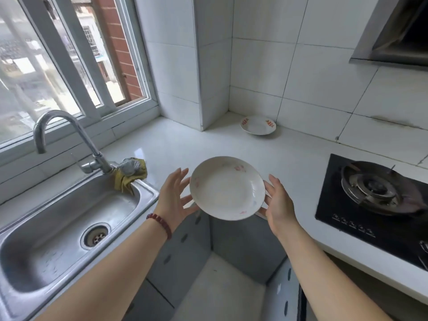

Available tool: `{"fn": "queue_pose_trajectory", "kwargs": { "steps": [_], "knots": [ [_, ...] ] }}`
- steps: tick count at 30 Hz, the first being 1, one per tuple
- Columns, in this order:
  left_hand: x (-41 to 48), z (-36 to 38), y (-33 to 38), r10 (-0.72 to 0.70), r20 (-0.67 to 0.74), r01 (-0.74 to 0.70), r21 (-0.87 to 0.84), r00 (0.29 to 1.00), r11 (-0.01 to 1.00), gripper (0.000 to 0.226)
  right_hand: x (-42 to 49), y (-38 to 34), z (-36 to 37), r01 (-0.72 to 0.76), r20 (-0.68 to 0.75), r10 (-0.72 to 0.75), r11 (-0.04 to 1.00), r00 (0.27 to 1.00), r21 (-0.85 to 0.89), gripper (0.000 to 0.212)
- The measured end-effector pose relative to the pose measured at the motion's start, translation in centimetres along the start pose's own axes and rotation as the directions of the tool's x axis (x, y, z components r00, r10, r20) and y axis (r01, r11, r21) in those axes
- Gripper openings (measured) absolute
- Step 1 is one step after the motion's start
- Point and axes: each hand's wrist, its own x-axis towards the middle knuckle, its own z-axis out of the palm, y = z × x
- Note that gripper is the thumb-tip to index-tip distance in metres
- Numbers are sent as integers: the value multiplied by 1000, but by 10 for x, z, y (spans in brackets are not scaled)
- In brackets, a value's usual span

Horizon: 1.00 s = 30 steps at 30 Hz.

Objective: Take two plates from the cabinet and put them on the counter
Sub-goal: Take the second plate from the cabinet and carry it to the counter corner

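Observation:
A white plate with faint pink flowers [227, 188] is held in the air above the front corner of the white counter [176, 144], tilted a little toward me. My left hand [172, 195] supports its left rim with fingers spread beneath. My right hand [279, 205] holds the right rim. A second white plate with red marks on its rim [257, 125] rests flat on the counter in the far corner by the tiled wall. Below the held plate are grey cabinet doors [183, 246]; I cannot tell from here whether they stand open.
A steel sink [58, 228] with a curved tap [69, 135] lies to the left, a yellow cloth [129, 174] draped at its corner. A black gas hob [375, 200] sits on the right. A range hood [398, 33] hangs upper right. A window [58, 61] fills the left wall.

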Motion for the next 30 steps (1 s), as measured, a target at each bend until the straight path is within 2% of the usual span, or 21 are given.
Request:
{"fn": "queue_pose_trajectory", "kwargs": {
  "steps": [11, 16, 24, 30],
  "knots": [
    [106, 20, 42, 8, 22, -9, 59, 1000, 998, 45, 95, -31, 26, 9, -28, -10, 1000, 1000, -12, 26],
    [146, 23, 61, 22, 44, -26, 87, 999, 996, 44, 129, -38, 44, 23, -63, -25, 999, 998, -35, 39],
    [208, 41, 93, -16, 201, -10, 125, 979, 992, 48, 173, -60, 58, 50, -188, -43, 998, 981, 31, 28],
    [254, 64, 97, -50, 241, 13, 154, 969, 988, 54, 209, -67, 56, 45, -264, -25, 997, 964, 70, 28]
  ]
}}
